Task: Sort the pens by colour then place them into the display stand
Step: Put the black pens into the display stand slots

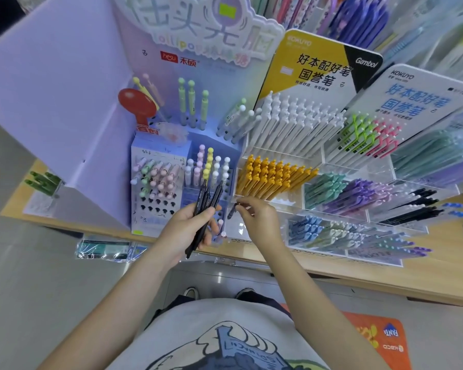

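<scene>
A wooden shop counter (385, 276) carries crowded pen displays. The left hand (190, 231) grips a bundle of black pens (205, 206); the right hand (259, 217) pinches one black pen (232, 211) at the clear acrylic stand (332, 209). Judged mid-sorting; next it needs the black compartment (412, 206), far right.

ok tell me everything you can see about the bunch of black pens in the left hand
The black pens are a small bunch, apparently three or four slim dark barrels with a plastic look. The left hand grips them mid-barrel, fingers curled round. They stand nearly upright, fanned slightly, tops rising before the pastel pen stand, lower ends poking out below the palm.
</scene>
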Demonstrator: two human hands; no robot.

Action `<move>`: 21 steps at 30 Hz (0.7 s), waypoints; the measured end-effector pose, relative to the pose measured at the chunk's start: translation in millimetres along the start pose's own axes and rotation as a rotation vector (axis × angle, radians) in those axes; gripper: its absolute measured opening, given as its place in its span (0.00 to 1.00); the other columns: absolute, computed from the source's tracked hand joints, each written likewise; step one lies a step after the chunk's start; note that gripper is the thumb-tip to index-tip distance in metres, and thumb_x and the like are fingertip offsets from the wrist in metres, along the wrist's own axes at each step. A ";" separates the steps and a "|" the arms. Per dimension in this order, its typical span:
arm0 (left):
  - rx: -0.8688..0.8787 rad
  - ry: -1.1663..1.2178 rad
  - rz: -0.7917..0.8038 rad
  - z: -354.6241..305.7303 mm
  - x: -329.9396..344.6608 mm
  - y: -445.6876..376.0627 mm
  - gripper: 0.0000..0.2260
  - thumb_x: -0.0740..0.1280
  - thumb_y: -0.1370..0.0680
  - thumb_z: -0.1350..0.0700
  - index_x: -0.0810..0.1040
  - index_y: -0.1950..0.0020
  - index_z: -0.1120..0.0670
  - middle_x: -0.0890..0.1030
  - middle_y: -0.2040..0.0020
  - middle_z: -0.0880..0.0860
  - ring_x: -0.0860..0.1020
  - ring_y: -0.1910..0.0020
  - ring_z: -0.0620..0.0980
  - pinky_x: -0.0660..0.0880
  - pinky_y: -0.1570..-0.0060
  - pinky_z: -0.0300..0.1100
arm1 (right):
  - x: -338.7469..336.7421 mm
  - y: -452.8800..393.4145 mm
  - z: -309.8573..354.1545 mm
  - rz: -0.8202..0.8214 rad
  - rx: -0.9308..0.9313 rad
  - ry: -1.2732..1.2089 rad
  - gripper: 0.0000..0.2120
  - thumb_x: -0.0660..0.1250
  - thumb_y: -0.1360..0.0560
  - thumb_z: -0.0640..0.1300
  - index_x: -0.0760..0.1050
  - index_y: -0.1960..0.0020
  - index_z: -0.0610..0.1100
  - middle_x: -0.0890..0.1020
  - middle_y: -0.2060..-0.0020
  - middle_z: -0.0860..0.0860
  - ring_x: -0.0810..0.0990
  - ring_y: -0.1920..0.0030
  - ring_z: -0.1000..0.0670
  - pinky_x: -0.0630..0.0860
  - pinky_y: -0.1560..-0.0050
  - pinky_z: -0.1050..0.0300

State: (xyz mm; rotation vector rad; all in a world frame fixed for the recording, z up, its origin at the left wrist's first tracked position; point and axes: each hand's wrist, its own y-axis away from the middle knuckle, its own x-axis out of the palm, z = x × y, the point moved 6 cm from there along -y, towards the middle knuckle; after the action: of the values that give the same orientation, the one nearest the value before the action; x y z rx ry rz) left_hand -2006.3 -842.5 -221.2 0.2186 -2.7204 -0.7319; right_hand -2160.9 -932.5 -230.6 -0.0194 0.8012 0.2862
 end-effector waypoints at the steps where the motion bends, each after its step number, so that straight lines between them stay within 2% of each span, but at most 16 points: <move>1: 0.002 -0.004 0.005 -0.4 1.1 0.8 0.10 0.63 0.17 0.55 0.79 0.42 0.58 0.80 0.64 0.54 0.73 0.74 0.49 0.67 0.76 0.38 | -3.8 1.5 0.1 -0.015 0.022 -0.028 0.09 0.69 0.22 0.42 0.82 0.43 0.44 0.85 0.54 0.48 0.79 0.57 0.51 0.78 0.53 0.52; 4: 0.002 -0.013 0.024 -1.3 6.4 1.8 0.09 0.64 0.18 0.55 0.80 0.44 0.59 0.80 0.64 0.54 0.73 0.75 0.48 0.67 0.76 0.38 | -18.5 9.8 5.7 -0.039 0.113 -0.254 0.07 0.69 0.22 0.43 0.83 0.46 0.45 0.84 0.59 0.53 0.81 0.62 0.51 0.79 0.58 0.54; 7: -0.007 -0.056 0.058 -1.0 13.6 -0.3 0.09 0.66 0.19 0.54 0.79 0.47 0.61 0.80 0.63 0.56 0.72 0.75 0.48 0.67 0.76 0.39 | -26.3 19.9 21.5 0.072 0.215 -0.657 0.05 0.68 0.21 0.42 0.83 0.49 0.44 0.84 0.61 0.49 0.80 0.64 0.49 0.78 0.63 0.55; 9: -0.019 -0.088 0.078 -1.4 19.4 -1.0 0.11 0.68 0.20 0.54 0.78 0.47 0.62 0.80 0.63 0.56 0.72 0.76 0.49 0.67 0.77 0.38 | -30.5 24.3 29.3 0.118 0.245 -0.794 0.04 0.68 0.22 0.40 0.82 0.50 0.44 0.84 0.62 0.48 0.80 0.63 0.48 0.77 0.62 0.54; 14: -0.028 -0.131 0.120 -5.1 30.2 -1.0 0.07 0.67 0.19 0.52 0.77 0.50 0.56 0.81 0.64 0.55 0.72 0.76 0.49 0.66 0.77 0.39 | -47.4 28.6 29.9 0.091 0.273 -0.864 0.04 0.68 0.23 0.36 0.81 0.52 0.43 0.84 0.65 0.50 0.82 0.64 0.50 0.77 0.61 0.54; 21: 0.004 -0.091 0.088 -1.2 16.0 -8.6 0.10 0.62 0.16 0.53 0.78 0.41 0.56 0.79 0.63 0.58 0.69 0.77 0.48 0.60 0.81 0.36 | -101.7 26.5 0.4 -0.240 0.272 -0.877 0.05 0.69 0.24 0.34 0.78 0.51 0.42 0.84 0.63 0.44 0.84 0.63 0.46 0.81 0.60 0.57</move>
State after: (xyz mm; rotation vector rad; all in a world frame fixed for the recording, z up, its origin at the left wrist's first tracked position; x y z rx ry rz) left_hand -2020.4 -854.1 -220.5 0.0672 -2.7973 -0.7282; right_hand -2234.6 -932.0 -155.7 0.2499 -0.0441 -0.0576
